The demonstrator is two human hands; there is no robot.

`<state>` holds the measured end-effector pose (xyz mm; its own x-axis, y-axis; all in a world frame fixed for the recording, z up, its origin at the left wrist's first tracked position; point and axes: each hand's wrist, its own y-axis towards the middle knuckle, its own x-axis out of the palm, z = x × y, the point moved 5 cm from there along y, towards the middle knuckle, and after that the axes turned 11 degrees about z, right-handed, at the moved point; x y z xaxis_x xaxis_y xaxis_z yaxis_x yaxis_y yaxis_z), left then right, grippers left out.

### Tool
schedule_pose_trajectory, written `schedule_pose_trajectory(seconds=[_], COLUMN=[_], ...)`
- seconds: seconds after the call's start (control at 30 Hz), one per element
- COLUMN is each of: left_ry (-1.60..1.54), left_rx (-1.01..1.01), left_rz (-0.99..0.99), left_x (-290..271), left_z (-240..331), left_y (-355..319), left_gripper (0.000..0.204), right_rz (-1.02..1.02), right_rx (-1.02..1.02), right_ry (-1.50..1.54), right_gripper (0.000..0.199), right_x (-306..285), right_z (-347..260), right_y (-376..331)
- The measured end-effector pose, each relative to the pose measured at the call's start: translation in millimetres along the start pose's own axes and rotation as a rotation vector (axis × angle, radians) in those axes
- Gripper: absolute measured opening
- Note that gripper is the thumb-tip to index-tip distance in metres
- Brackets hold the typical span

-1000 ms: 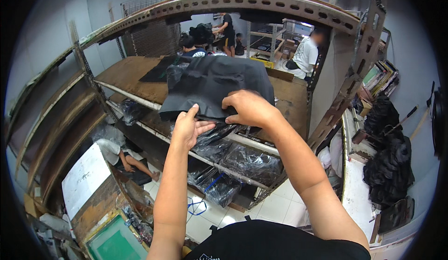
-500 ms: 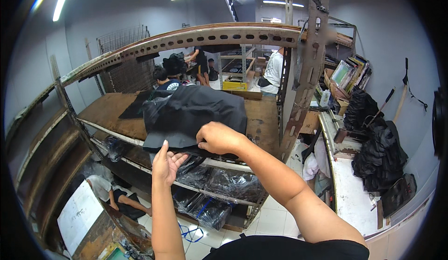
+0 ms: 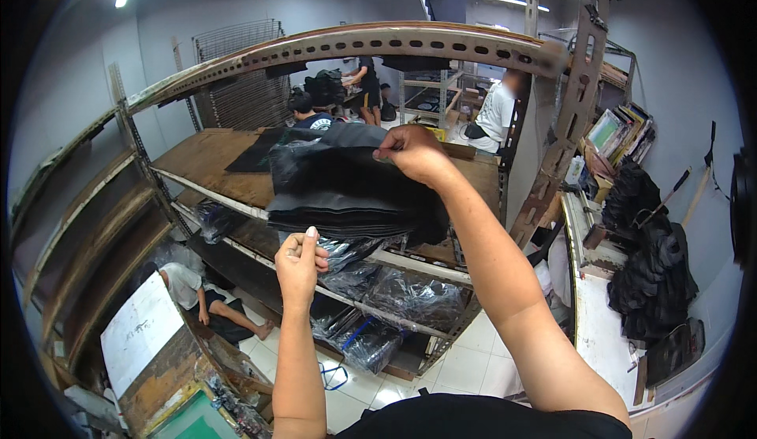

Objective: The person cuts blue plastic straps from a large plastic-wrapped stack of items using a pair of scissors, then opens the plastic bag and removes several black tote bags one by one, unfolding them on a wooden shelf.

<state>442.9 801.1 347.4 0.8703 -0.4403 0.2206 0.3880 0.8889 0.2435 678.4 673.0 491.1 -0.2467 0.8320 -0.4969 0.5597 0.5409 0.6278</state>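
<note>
My right hand grips the top of a thick stack of black folded cloth, lifted in front of the brown wooden shelf. Part of the stack has a clear plastic wrap near its upper left. My left hand is just below the stack's lower edge, fingers curled together, thumb up, with nothing visibly in it. A second black cloth lies flat on the shelf behind the stack.
A metal rack frame arches overhead. Lower shelves hold plastic-wrapped dark bundles. A person sits on the floor at lower left. Other people work in the back. Black garments pile on the right table.
My right hand has lifted the black stack off the shelf and toward me. My left hand has dropped from the stack and curled shut below it. The view has tilted upward.
</note>
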Motion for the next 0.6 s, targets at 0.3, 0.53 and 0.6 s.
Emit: schedule_pose_trajectory(seconds=[0.3, 0.53, 0.6], left_ry=[0.173, -0.115, 0.101], left_rx=[0.619, 0.078, 0.285], left_rz=[-0.001, -0.265, -0.228], left_x=[42, 102, 107], left_z=[63, 16, 17], left_y=[-9, 34, 31], left_gripper=[0.018, 0.053, 0.057], right_rz=[0.07, 0.106, 0.22], right_rx=[-0.125, -0.262, -0.338], right_ry=[-0.027, -0.034, -0.04], right_gripper=[0.018, 0.014, 0.013], right_x=[-19, -18, -22], right_z=[-17, -34, -34], right_y=[4, 3, 5])
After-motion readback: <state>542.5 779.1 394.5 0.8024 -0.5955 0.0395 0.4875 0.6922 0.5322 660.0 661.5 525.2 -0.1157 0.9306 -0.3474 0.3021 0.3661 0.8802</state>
